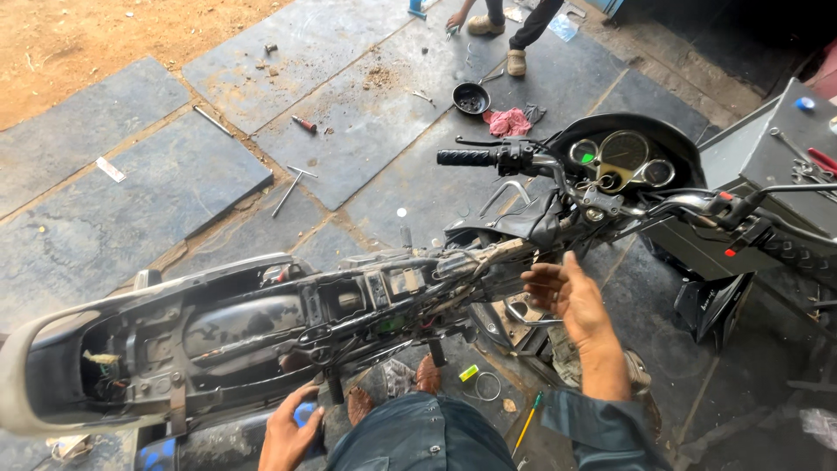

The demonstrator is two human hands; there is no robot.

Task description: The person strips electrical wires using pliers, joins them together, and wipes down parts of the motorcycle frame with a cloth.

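Observation:
A stripped motorcycle (261,331) stands across the view with its seat and tank off, so the frame and wiring are bare. My right hand (562,292) reaches with spread fingers to the wiring along the frame spine (471,262), just behind the steering head, and holds nothing. My left hand (288,432) rests low against the bike's near side, beside a blue part, with fingers curled; what it grips is hidden. The handlebar (475,158) and instrument cluster (621,157) sit at the upper right.
Tools lie on the stone slabs: a T-handle wrench (292,187), a red-handled screwdriver (304,124), a black pan (472,98) and a red rag (508,122). Another person crouches at the top (514,35). A grey metal box (767,174) with tools stands right.

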